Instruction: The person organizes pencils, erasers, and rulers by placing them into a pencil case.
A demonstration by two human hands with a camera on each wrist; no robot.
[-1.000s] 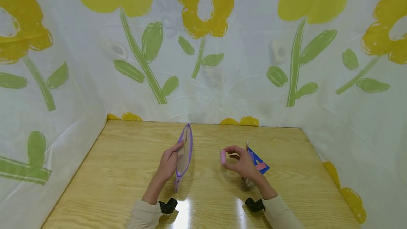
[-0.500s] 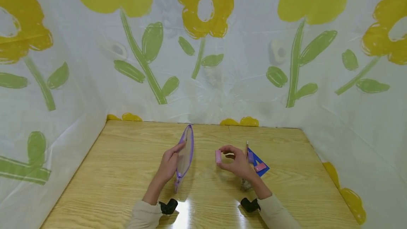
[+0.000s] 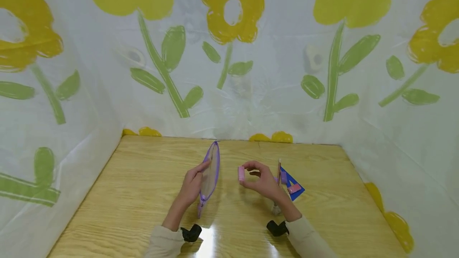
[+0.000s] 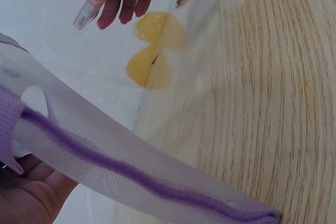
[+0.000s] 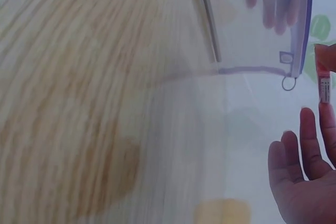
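Note:
My left hand [image 3: 191, 184] holds a see-through mesh pouch [image 3: 211, 172] with purple edging upright over the table, its mouth parted. In the right wrist view a thin grey rod [image 5: 208, 17] shows in or behind the pouch; I cannot tell which. Between thumb and fingertips, my right hand [image 3: 263, 180] pinches a small pink eraser [image 3: 241, 173] with a printed label, to the right of the pouch and apart from it. The left wrist view shows this eraser [image 4: 89, 10] beyond the pouch, the other fingers of that hand spread.
Right of my right hand lie a pencil [image 3: 279, 168], a blue set square [image 3: 298, 190], a pink block [image 3: 294, 188] and a purple block [image 3: 283, 177]. A small greyish item [image 3: 276, 209] is partly hidden by the forearm. Flower-printed cloth [image 3: 244, 102] walls the wooden table [image 3: 129, 194].
My right hand has moved left with the eraser, closer to the pouch. The left hand and pouch have hardly moved. More of the items on the right show now.

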